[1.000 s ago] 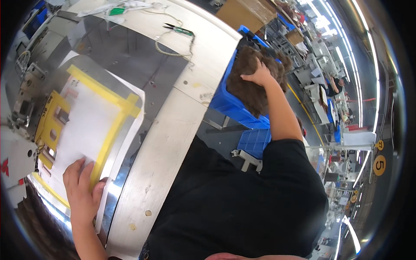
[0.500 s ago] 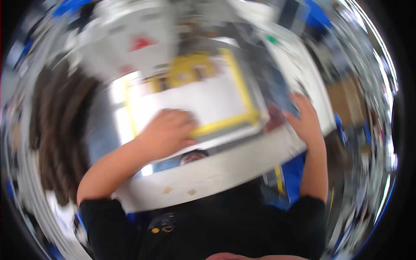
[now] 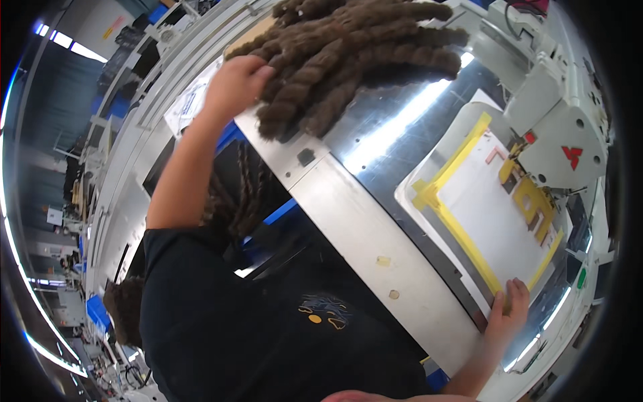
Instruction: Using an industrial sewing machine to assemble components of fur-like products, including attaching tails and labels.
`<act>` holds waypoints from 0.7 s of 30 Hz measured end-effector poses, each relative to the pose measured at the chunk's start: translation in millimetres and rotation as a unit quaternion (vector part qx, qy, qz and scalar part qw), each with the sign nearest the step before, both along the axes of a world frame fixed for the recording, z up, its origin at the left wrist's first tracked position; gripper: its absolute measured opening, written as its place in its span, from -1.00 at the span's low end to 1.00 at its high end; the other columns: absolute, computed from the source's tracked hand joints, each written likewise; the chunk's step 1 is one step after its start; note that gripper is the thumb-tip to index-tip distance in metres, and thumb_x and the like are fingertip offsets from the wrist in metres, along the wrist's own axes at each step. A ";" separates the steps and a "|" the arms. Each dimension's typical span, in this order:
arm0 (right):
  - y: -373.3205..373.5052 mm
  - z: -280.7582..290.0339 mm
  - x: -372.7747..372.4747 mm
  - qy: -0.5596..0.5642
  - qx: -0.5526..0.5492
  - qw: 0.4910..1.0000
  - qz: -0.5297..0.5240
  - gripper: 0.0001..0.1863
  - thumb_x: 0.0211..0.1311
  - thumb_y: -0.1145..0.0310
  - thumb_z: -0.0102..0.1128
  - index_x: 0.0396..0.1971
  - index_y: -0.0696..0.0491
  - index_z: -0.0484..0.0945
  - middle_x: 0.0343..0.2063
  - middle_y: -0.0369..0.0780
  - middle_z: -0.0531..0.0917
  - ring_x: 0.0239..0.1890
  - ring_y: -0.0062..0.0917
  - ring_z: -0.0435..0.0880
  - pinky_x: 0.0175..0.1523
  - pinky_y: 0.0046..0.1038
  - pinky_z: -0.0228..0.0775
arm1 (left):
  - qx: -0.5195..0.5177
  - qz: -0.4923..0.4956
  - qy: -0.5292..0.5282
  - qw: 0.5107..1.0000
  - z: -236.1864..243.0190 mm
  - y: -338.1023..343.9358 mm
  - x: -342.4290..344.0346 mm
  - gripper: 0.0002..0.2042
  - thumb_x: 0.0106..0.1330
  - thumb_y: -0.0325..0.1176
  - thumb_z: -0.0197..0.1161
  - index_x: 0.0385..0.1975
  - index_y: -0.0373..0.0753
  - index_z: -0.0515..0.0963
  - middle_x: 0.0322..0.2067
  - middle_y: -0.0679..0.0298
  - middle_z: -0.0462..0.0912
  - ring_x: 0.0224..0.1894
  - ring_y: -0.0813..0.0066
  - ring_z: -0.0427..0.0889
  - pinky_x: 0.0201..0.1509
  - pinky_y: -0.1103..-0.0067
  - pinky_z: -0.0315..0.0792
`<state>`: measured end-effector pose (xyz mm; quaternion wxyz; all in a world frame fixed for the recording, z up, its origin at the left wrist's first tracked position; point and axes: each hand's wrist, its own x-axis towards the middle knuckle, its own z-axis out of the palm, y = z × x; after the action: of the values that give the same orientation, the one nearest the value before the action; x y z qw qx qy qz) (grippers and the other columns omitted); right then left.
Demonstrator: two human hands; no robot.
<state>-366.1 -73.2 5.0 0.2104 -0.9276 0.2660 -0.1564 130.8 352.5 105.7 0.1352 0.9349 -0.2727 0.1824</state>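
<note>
A pile of brown, fluffy, rope-like plush strips (image 3: 348, 60) lies at the far side of the metal table. My left hand (image 3: 240, 84) reaches to the pile's left end, its fingers curled onto the strips; some fingertips are hidden in the pile. To the right lies a flat white template (image 3: 469, 194) edged with yellow tape, yellow pieces (image 3: 526, 201) along its far side. At the template's near right corner is my right hand (image 3: 510, 311), thumb and fingers apart and touching the edge. A small yellowish patch shows between them; I cannot tell what it is.
A light grey machine head (image 3: 562, 144) with a red mark stands over the template's far side. The table's pale front edge (image 3: 362, 234) runs diagonally past my body. More brown strips (image 3: 244, 191) hang below the table at left. Racks and work stations fill the left background.
My view has swung left, so the pile now lies ahead and the template at right. My left hand has gone from the template to the brown strips; my right hand has come to the template's corner.
</note>
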 end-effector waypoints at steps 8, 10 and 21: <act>-4.9 -4.3 -3.6 0.042 0.037 0.998 -0.022 -0.66 0.35 0.48 0.16 0.10 0.17 0.58 0.23 -0.06 0.52 0.25 -0.13 0.52 0.30 -0.21 0.40 | 0.241 0.341 0.279 0.865 -76.8 267.3 19.3 -0.38 0.20 0.19 0.36 -0.10 -0.37 0.71 -0.17 -0.08 0.77 -0.02 0.00 0.74 0.11 0.26 0.57; -4.3 -4.6 -3.4 0.050 0.035 0.998 -0.020 -0.65 0.34 0.45 0.16 0.10 0.17 0.58 0.23 -0.08 0.52 0.27 -0.15 0.51 0.33 -0.20 0.38 | 0.195 0.360 0.269 0.872 -93.4 305.4 0.3 -0.34 0.18 0.20 0.39 -0.03 -0.36 0.68 -0.12 -0.08 0.76 0.01 0.01 0.73 0.13 0.26 0.56; 0.2 0.6 -3.9 0.037 0.028 0.999 -0.012 -0.66 0.39 0.49 0.11 0.12 0.18 0.57 0.23 -0.07 0.51 0.25 -0.18 0.53 0.23 -0.28 0.51 | -0.207 0.442 0.417 0.766 -74.2 341.6 -59.6 -0.55 0.35 0.11 0.37 0.10 0.03 0.52 -0.17 0.49 0.57 -0.30 0.55 0.51 -0.28 0.50 0.39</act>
<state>-370.0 -73.0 5.6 0.2242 -0.9235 0.2885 -0.1170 71.2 694.1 31.5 0.3305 0.8852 0.2986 -0.1342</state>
